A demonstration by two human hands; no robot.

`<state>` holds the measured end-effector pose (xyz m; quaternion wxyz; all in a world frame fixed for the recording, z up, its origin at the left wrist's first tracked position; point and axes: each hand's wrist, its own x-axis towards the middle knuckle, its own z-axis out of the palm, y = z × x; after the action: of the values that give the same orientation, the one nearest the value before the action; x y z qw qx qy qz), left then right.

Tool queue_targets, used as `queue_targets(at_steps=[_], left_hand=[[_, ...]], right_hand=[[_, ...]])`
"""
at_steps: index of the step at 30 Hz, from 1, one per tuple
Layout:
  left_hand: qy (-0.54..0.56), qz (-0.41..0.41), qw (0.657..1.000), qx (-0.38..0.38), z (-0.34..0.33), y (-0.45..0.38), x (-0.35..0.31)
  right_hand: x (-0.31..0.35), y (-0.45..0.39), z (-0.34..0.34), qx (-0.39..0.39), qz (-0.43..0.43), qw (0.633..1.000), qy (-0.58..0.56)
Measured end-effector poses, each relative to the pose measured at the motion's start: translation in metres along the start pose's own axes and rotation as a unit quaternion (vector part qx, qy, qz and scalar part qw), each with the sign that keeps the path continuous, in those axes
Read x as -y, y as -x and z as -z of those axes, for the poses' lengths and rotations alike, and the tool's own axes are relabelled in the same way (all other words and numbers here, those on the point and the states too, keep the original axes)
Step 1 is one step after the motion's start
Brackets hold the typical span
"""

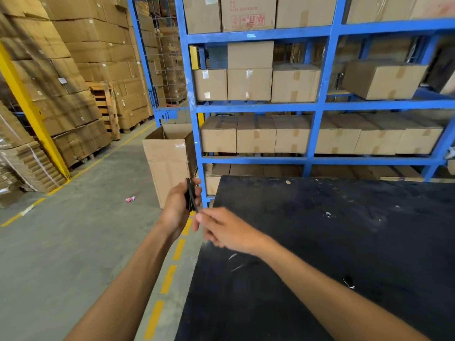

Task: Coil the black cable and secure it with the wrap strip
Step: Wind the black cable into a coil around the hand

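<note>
My left hand grips a narrow bundle of black cable, held upright just off the left edge of the black table. The bundle shows as several thin dark strands between thumb and fingers. My right hand is right beside it, lower right, blurred, its fingertips pinched near the bundle's lower end. Whether they hold a strip or a cable end I cannot tell; the wrap strip is not clearly visible. A small dark piece lies on the table near my right forearm.
An open cardboard box stands on the floor behind my left hand. Blue shelving full of cartons runs along the table's far side. Stacked cartons on pallets fill the left. A dashed yellow floor line runs beside the table.
</note>
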<state>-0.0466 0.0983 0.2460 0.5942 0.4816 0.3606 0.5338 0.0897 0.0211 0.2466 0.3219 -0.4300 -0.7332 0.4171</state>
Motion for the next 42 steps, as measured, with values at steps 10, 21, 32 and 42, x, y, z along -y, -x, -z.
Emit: queue_targets(at_steps=[10, 21, 32, 42], left_hand=[[0.157, 0.125, 0.957, 0.21, 0.027, 0.024, -0.064], [-0.269, 0.133, 0.941, 0.157, 0.017, 0.035, -0.007], [0.187, 0.052, 0.975, 0.104, -0.003, 0.019, -0.035], [-0.045, 0.216, 0.948, 0.228, 0.008, 0.047, -0.059]], right_hand=[[-0.077, 0.026, 0.0, 0.019, -0.139, 0.99, -0.016], [0.002, -0.006, 0.052, -0.089, -0.041, 0.986, -0.135], [-0.018, 0.025, -0.017, 0.006, -0.013, 0.998, -0.054], [-0.07, 0.031, 0.06, -0.139, -0.135, 0.98, -0.033]])
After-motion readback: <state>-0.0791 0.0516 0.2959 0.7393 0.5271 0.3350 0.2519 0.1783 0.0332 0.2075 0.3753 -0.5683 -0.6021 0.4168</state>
